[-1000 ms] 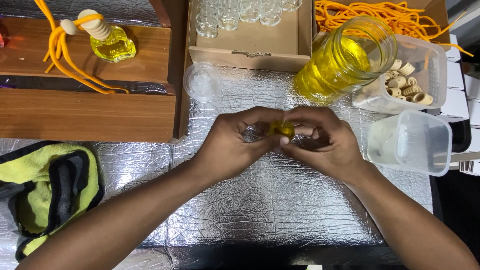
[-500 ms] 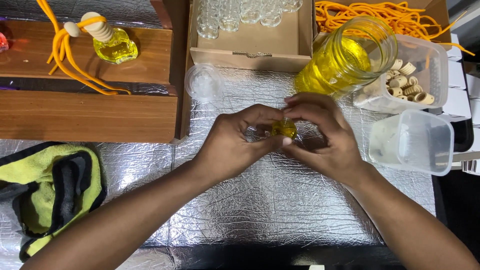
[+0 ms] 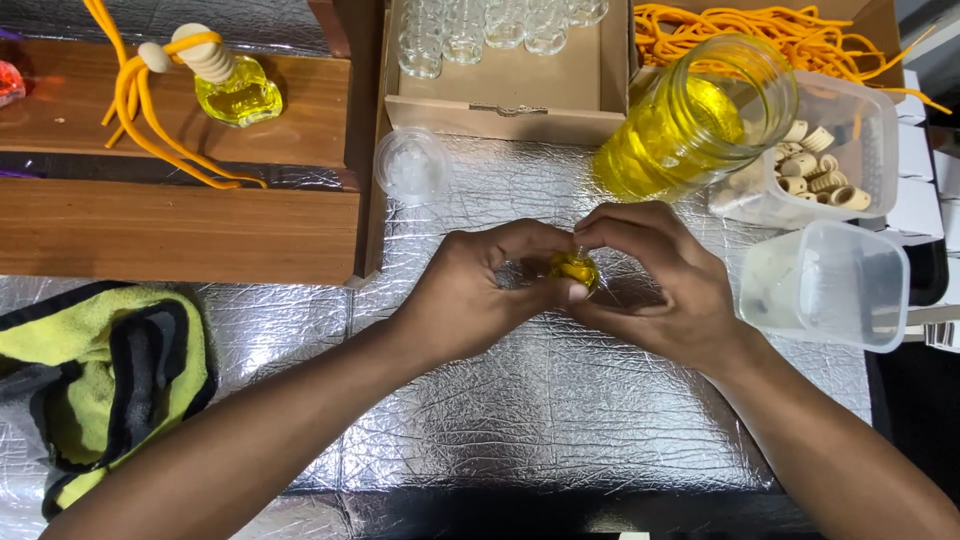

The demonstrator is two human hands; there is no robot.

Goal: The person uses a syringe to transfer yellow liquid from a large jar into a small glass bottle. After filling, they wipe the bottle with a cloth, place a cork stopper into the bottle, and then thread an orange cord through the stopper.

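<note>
Head view, looking down on my two hands over the foil-covered table (image 3: 520, 430). Most of the small bottle of yellow liquid (image 3: 574, 268) is hidden by my fingers; only a yellow patch shows between them, and I cannot make out its neck or cap. It sits between the two hands, above the table's middle. My left hand (image 3: 470, 290) curls around it from the left, fingertips pressed to its side; my right hand (image 3: 655, 285) closes over it from the right and above, thumb and fingers pinching it. Behind the hands, a large glass jar of yellow liquid (image 3: 690, 120) leans near a clear tub of ribbed wooden caps (image 3: 830, 165). At the top edge, the cardboard box of empty glass bottles (image 3: 500, 60) is cut off.
</note>
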